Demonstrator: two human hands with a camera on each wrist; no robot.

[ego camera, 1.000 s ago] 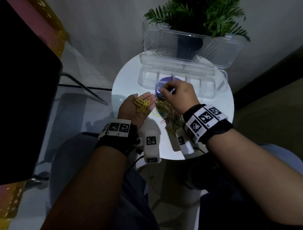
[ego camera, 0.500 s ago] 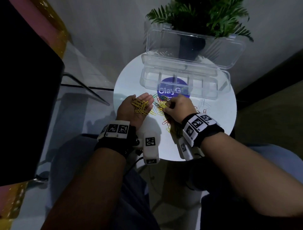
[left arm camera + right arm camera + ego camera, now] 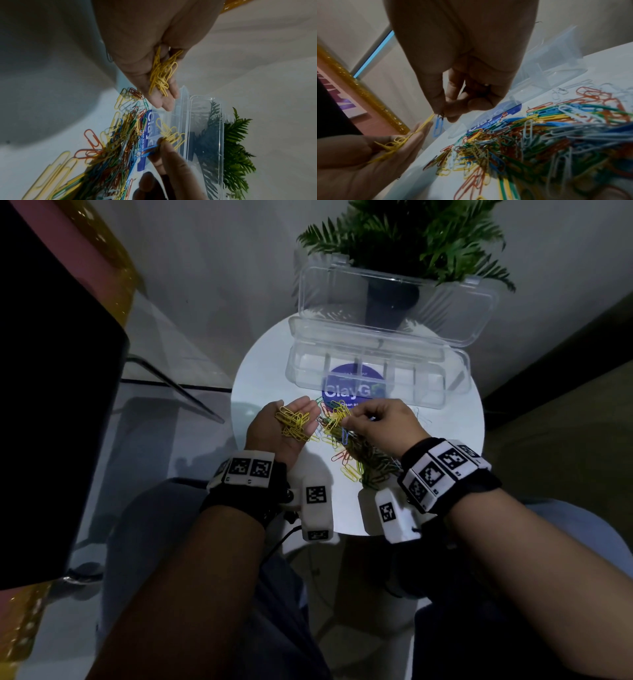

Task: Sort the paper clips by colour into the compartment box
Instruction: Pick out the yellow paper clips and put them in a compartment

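A mixed pile of coloured paper clips [image 3: 356, 453] lies on the round white table, in front of the clear compartment box [image 3: 298, 371], whose lid [image 3: 394, 302] stands open. My left hand [image 3: 305, 407] lies palm up left of the pile, with a heap of yellow clips [image 3: 293, 422] in its palm [image 3: 145, 60]. My right hand [image 3: 346, 422] is just above the pile and pinches a bunch of yellow clips [image 3: 171, 136]. A blue clip [image 3: 438, 125] dangles from that pinch. The two hands' fingertips are close together.
A blue ClayGo label [image 3: 352, 392] shows under the box. A potted fern [image 3: 411, 241] stands behind the lid. The white table [image 3: 260, 378] is small and its rim is near both wrists. A glass surface [image 3: 161, 364] and a dark panel [image 3: 51, 371] lie to the left.
My right hand came back from the box to the pile, took a bunch of yellow clips and lifted it toward the left palm. The left hand stayed put.
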